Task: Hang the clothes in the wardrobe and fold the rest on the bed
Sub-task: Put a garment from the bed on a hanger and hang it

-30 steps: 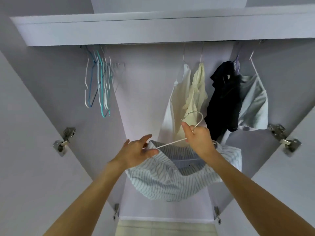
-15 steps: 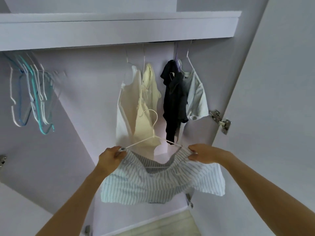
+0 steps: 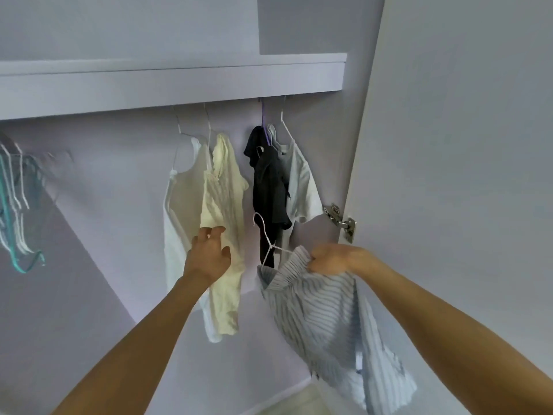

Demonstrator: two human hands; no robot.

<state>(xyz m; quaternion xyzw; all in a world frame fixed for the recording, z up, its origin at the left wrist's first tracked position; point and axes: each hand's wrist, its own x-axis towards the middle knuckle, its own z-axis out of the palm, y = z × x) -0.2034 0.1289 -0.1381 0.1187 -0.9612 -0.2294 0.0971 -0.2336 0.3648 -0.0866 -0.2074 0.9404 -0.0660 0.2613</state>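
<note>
- right hand (image 3: 332, 259) grips the striped shirt (image 3: 323, 319) on its white hanger (image 3: 266, 241).
- left hand (image 3: 209, 253), fingers spread, touches the cream top (image 3: 223, 187).

Four garments (image 3: 236, 187) hang under shelf (image 3: 179, 85); empty hangers (image 3: 18, 205) far left; door (image 3: 463, 175) right.

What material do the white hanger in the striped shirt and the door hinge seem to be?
White hanger: thin wire, probably metal with a matte white coating; the material under the coating cannot be seen. Door hinge: bare metal, silver and shiny, with bright reflections. Striped shirt: light woven fabric, soft folds.
</note>
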